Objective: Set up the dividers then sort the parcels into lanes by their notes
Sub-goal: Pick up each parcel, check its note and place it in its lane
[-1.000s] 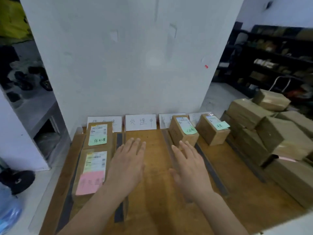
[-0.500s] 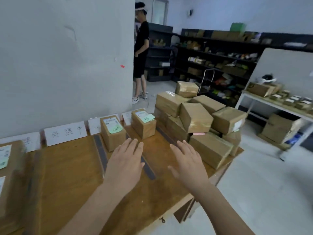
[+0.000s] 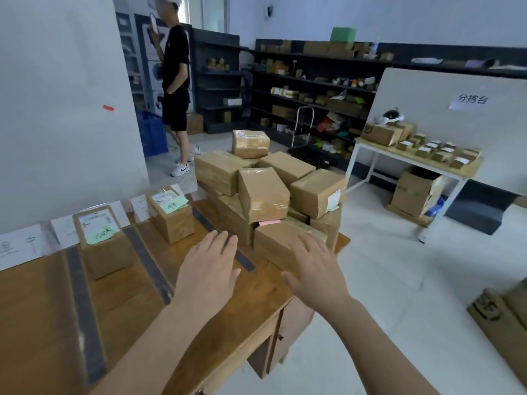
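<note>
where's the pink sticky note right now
In the head view, the pink note pokes out low in the pile of parcels at the table right end, just beyond the right hand.

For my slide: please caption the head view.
Left hand and right hand, both open, hover before the parcel pile.

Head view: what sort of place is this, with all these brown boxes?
Probably a parcel sorting room or small warehouse. Taped cardboard parcels are piled on a wooden table marked into lanes by dark strips, stocked shelves line the back wall, and another table holds rows of small boxes.
</note>
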